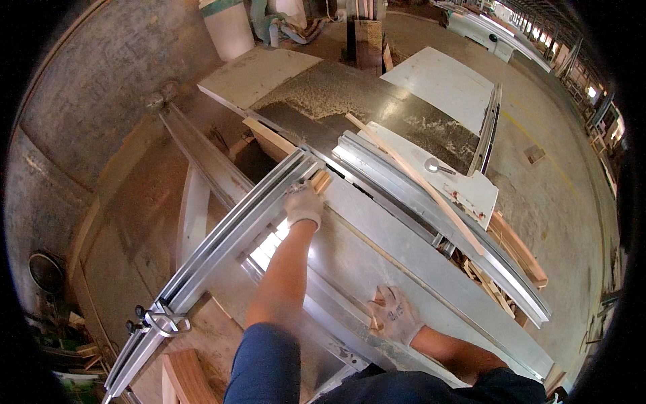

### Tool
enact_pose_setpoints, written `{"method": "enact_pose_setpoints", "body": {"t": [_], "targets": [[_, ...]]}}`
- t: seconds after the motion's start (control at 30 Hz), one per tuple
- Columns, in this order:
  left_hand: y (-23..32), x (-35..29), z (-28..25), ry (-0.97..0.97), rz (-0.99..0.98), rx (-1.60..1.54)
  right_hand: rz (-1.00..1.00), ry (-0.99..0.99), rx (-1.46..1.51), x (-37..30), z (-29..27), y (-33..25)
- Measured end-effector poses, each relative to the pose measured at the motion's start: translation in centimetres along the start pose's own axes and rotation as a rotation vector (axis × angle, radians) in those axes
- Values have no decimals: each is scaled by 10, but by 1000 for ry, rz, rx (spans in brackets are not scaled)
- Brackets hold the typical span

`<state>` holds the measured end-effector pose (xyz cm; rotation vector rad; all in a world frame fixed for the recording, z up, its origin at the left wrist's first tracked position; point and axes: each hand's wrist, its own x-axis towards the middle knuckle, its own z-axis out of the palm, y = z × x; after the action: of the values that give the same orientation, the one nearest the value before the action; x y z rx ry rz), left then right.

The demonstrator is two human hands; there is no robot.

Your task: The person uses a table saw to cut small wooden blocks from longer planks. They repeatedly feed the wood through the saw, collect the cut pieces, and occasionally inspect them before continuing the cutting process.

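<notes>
Bare grey metal desk (383,229) met a silver rail (225,239); my outstretched left hand (304,202) gripped pale wooden strips (321,180), my right hand (396,315) curled round tan wood (375,323).

Daylight glints from the windows (592,91) at upper right and flares white on the metal panel (363,262), while the left wall (108,81) sits dim. The left hand (304,204) and right hand (396,315) read fairly clearly, but distant machinery (494,34) looks soft. Fisheye distortion bends straight edges toward a black, vignetted rim.
</notes>
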<state>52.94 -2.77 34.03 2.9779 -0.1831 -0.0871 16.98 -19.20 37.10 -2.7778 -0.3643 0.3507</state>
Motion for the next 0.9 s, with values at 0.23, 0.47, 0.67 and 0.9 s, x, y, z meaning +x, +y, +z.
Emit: {"method": "enact_pose_setpoints", "body": {"t": [0.23,0.47,0.67,0.9], "targets": [[17,3,19,-101,-35,-52,79,53,39,-41,-1,-7],[9,-122,-7,-57,-87,-378,27,150,53,-35,20,7],[-33,-315,-7,85,-376,-733,-125,369,20,-4,57,23],[-98,-491,-18,314,-623,-765,-106,314,0,6,67,32]]}}
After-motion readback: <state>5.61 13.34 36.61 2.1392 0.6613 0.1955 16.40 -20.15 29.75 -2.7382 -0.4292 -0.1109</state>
